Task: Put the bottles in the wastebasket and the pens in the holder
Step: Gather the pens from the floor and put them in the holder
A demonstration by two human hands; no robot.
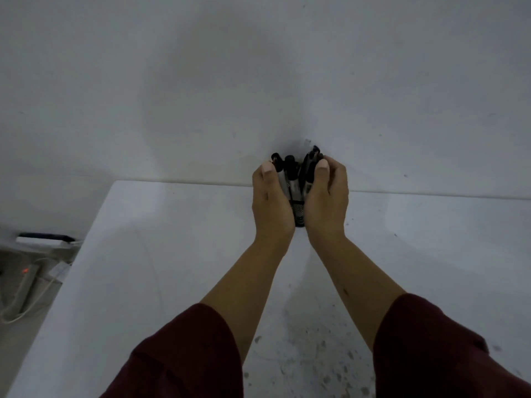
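Black mesh holder [298, 212] near table's [172, 239] far edge, cupped between left hand [270, 199] and right hand [326, 196], probably steadying upright pens [291, 173] inside. No bottles or wastebasket visible.

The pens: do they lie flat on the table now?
No, the pens stand upright in the black mesh holder, which the left hand and the right hand cup from both sides.
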